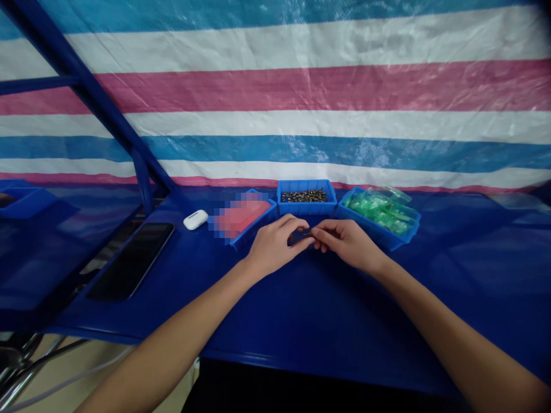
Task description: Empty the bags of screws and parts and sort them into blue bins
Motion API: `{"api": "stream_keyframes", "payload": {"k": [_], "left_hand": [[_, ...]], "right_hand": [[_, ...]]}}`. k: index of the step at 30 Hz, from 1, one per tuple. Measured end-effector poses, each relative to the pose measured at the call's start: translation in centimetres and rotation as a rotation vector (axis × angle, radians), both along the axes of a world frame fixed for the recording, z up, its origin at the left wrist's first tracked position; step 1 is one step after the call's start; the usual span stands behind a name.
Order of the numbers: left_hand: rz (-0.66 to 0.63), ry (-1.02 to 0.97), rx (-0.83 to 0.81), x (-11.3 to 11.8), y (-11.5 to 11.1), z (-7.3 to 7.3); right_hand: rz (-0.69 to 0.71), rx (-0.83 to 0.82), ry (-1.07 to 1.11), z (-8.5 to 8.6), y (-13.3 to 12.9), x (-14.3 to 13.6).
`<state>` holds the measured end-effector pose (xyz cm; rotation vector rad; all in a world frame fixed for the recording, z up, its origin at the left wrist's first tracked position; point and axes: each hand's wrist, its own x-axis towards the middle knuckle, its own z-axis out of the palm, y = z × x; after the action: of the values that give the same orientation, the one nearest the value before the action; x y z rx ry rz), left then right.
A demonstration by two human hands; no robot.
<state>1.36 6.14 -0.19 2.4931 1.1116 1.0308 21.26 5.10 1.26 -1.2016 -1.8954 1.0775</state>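
My left hand (278,244) is over the blue table, its thumb and fingers curved around a small dark item too small to make out. The fingertips of my right hand (342,241) are pinched on that same item, close to my left thumb. Just beyond both hands is a blue bin (306,210) holding many small brassy metal pieces (303,196). To its right stands a blue bin (390,240) with green and clear plastic packets (379,209). On the left, another blue bin (253,228) contains something pinkish red (243,215), partly blurred.
A dark phone (131,261) and a white earbud case (195,219) lie on the table (275,321) at the left. A blue metal frame (101,106) rises there. Striped sheeting (301,92) hangs behind. Another blue bin (30,205) is at the far left.
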Motion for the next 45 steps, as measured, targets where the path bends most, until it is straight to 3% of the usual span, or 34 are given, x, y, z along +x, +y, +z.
{"api": "stream_keyframes", "payload": {"k": [45], "left_hand": [[-0.005, 0.040, -0.007, 0.03, 0.11, -0.23]], "right_hand": [[-0.020, 0.026, -0.048, 0.14, -0.14, -0.15]]}}
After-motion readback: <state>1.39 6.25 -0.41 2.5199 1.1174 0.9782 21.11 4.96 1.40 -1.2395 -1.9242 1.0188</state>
